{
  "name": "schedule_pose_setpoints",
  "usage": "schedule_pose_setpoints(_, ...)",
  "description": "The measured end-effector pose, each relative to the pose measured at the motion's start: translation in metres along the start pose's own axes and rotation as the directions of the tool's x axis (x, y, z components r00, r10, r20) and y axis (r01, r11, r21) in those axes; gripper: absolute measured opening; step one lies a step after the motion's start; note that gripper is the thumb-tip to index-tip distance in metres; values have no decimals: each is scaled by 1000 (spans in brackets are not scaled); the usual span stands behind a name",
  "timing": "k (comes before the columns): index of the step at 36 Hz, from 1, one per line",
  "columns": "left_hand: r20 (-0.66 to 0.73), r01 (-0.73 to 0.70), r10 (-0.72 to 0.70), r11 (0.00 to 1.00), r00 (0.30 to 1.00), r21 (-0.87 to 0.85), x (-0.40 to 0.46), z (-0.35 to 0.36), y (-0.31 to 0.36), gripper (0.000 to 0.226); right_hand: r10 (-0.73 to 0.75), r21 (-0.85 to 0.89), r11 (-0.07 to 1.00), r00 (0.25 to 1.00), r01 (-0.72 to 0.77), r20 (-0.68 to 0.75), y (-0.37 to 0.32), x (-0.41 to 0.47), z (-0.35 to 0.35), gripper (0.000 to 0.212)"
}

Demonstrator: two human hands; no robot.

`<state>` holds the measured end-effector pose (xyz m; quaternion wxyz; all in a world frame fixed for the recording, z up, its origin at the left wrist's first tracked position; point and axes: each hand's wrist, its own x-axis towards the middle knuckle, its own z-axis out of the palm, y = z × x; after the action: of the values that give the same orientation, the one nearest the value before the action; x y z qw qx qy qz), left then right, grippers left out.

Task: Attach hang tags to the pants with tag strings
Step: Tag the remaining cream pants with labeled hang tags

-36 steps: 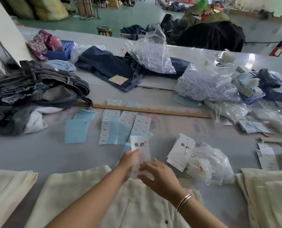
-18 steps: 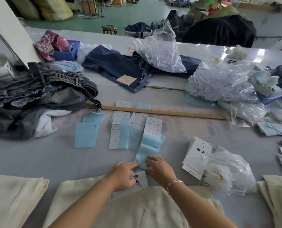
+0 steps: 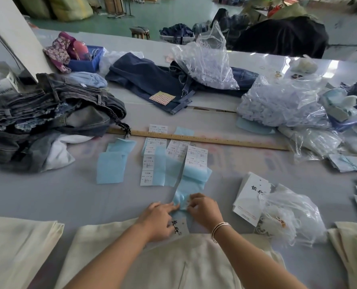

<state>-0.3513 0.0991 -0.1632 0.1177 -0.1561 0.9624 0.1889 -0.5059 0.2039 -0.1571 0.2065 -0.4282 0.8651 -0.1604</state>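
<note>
- On the far left of the grey counter (image 3: 48,197), a heap of faded jeans (image 3: 48,113) sits well apart from our work; sheets of blue backing paper (image 3: 110,166) lie between.
- Our left hand (image 3: 160,220) rests on the white hang tag (image 3: 178,226), fingers fairly straight, pinning it just beyond the waist of the cream pants (image 3: 173,261).
- Our right hand (image 3: 203,208), fingers curled, pinches at the tail of a blue sticker strip (image 3: 189,184); whether a label has lifted we cannot tell.
- To the right, spare tags (image 3: 250,197) lie beside a clear bag (image 3: 292,215), which seemingly holds the tag strings.
- The risk, as we judge it: the flimsy backing may tear or fold under a hasty pull, or the label may land crooked if the pinned tag slips.
- The wrong size could be taken from the printed rows of size labels (image 3: 150,161) nearby.
</note>
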Motion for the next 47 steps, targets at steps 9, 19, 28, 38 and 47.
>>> schedule_pose_setpoints(9,45,23,-24,1000,999,21,-2,-7,7,38,167,83,983,985,-163,-42,-12,8,-3,24)
schedule_pose_setpoints(19,77,115,-106,987,991,-113,-5,-14,8,35,708,992,91,706,-87,-3,32,-14,-65,20)
schedule_pose_setpoints(28,130,202,-423,131,897,-970,-49,-46,37,17,472,980,146,861,135,-190,-11,-97,-55,17)
schedule_pose_setpoints(38,329,137,-190,-641,925,-755,-99,-38,79,39,-378,138,859,793,493,-478,-58,-167,-29,21)
schedule_pose_setpoints(47,291,143,-137,-631,947,-763,-119,-49,88,45,-512,-127,840,692,527,-509,-54,-180,-29,16)
